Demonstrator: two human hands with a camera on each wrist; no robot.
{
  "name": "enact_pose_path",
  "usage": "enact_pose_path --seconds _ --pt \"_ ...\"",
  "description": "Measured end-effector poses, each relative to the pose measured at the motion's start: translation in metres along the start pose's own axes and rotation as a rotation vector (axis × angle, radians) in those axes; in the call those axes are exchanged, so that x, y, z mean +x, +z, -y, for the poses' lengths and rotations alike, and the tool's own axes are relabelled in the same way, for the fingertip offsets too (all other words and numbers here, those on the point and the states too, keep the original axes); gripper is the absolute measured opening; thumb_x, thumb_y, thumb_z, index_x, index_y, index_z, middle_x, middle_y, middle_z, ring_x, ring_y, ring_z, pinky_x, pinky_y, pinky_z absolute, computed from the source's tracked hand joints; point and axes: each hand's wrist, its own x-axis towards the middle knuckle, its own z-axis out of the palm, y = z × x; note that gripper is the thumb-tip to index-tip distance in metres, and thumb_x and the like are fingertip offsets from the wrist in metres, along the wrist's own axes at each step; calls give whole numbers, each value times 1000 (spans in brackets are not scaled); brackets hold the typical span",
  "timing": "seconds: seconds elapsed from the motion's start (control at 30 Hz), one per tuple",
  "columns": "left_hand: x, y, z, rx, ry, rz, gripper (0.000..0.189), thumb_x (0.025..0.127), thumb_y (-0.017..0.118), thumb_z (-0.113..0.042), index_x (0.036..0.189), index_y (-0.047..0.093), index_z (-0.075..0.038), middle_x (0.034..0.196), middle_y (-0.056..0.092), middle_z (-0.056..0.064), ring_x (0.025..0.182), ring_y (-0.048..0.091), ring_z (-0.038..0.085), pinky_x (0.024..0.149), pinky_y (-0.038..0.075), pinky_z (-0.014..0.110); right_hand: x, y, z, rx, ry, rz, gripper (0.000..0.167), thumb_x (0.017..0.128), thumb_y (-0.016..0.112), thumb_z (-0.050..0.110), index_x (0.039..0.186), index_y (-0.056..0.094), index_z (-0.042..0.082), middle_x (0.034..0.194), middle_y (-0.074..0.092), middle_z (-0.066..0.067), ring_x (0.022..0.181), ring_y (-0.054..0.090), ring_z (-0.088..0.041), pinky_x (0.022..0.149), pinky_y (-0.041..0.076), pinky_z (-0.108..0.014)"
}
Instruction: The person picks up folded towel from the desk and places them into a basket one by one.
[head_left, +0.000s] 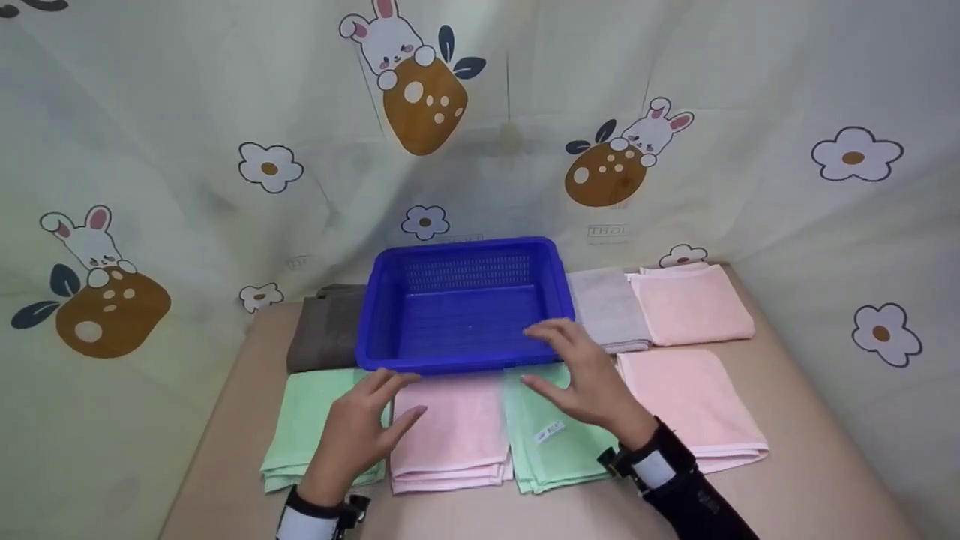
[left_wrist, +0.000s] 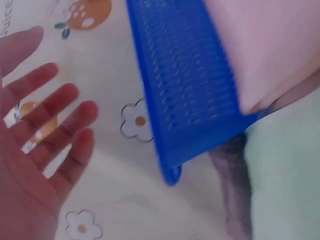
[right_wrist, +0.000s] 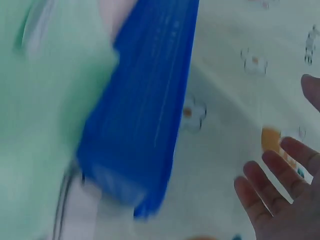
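Observation:
A blue plastic basket (head_left: pixel 469 322) with slotted sides stands at the back middle of the table, nothing inside it. My left hand (head_left: pixel 356 431) hovers in front of its left corner, above a folded green towel (head_left: pixel 307 412) and beside a folded pink towel (head_left: pixel 450 427). Over a second green towel (head_left: pixel 559 457), which bears a white label, my right hand (head_left: pixel 600 386) is held near the basket's front right corner. Both wrist views show spread fingers, apart from the basket wall (left_wrist: pixel 185 75), and neither palm holds anything.
A dark brown folded towel (head_left: pixel 326 330) lies left of the basket. To its right are a grey towel (head_left: pixel 607 307) and a pink towel (head_left: pixel 694 304), with another pink towel (head_left: pixel 690 405) in front. A printed curtain (head_left: pixel 750 210) hangs behind the beige table (head_left: pixel 795 420).

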Motion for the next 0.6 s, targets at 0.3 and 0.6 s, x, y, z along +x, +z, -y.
enact_pose_path --seconds 0.3,0.6 --pt "-29 40 8 -160 -361 265 54 88 82 -34 127 62 -4 101 65 6 76 57 12 69 50 34 -9 45 9 93 176 408 52 99 70 33 142 60 5 122 67 -13 108 67 -31 94 55 -45" --pt "-28 55 11 -175 -536 215 67 88 81 -25 134 52 15 122 63 33 109 66 49 93 54 59 -4 80 9 114 416 366 61 91 78 30 139 60 -3 121 65 -21 77 62 -14 73 53 -36"
